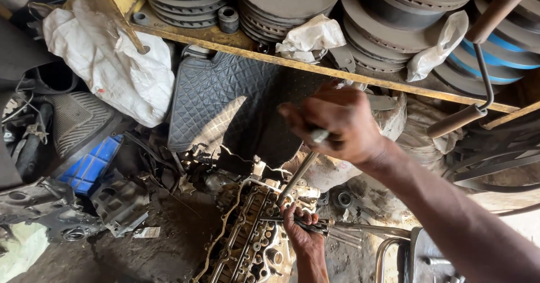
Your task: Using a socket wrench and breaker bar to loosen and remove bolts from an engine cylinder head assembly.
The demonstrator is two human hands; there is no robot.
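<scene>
— What have you got hold of, seen from the head camera?

— My right hand (337, 123) is fisted on the top of a long metal wrench (298, 173); my left hand (301, 235) is closed on its lower end, at the engine cylinder head (253, 238) on the floor.

— Which step?

— Turning a bolt, I'd say; next calls for steady pressure.

The right hand (343, 123) grips the top of a metal rod (296, 176) standing on a greasy engine part (253, 238) on the floor. The left hand (301, 235) clasps pliers (298, 223) beside its foot. Brake discs (292, 2) fill the shelf (225, 38) above.
</scene>
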